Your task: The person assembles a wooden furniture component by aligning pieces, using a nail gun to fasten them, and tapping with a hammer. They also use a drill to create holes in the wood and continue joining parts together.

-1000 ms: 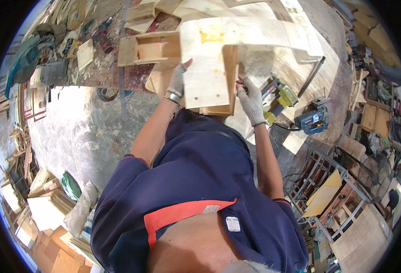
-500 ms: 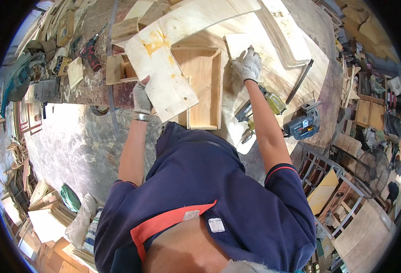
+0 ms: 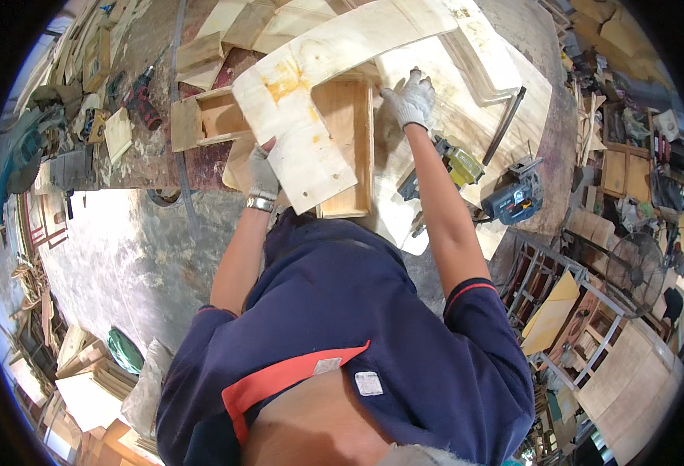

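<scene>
A pale curved plywood piece (image 3: pixel 291 116) with a yellow-brown stain and small holes at its near end is held at its left edge by my gloved left hand (image 3: pixel 264 175), thumb on top. It lies slanted over a shallow open wooden box (image 3: pixel 347 206), hiding much of the box's left side. My gloved right hand (image 3: pixel 410 101) rests with fingers apart on a flat plywood board (image 3: pixel 400 74) to the right of the box. Below that hand, a green and black power tool (image 3: pixel 460 165) lies partly behind my right forearm.
A blue jigsaw (image 3: pixel 515 194) and a dark bar (image 3: pixel 505 128) lie at the right, near stacked curved plywood pieces (image 3: pixel 485 62). At left are a red and black drill (image 3: pixel 141 105), a small wooden frame (image 3: pixel 217 116) and a teal saw (image 3: pixel 19 159). A fan (image 3: pixel 635 264) stands far right.
My left hand and the curved plywood piece have shifted right over the box, showing more of the small frame at left. My right hand has slid slightly left, and the view has shifted a little.
</scene>
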A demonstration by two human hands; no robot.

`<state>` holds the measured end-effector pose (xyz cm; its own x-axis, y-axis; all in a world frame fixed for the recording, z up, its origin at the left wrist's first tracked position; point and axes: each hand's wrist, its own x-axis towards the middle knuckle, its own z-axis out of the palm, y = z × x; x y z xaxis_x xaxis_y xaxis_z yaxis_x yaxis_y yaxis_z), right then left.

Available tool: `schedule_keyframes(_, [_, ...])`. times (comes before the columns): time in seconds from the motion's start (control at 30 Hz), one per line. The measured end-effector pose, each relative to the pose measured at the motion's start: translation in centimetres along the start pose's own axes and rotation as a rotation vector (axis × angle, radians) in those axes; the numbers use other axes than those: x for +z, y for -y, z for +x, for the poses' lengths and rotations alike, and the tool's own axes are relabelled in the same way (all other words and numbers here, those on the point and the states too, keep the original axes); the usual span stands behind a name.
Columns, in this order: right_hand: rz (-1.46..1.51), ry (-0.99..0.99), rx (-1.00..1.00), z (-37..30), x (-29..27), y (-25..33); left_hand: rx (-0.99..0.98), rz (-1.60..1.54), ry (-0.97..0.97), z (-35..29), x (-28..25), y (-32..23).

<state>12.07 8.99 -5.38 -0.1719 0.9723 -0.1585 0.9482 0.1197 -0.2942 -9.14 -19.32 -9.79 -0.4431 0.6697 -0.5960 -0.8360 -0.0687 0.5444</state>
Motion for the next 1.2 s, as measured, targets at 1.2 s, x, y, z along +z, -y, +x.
schedule_keyframes(1.2, [1.919, 0.145, 0.249, -8.4, -5.9, -2.5, 0.002, 1.638, -0.153, -9.0, 2.6, -5.0])
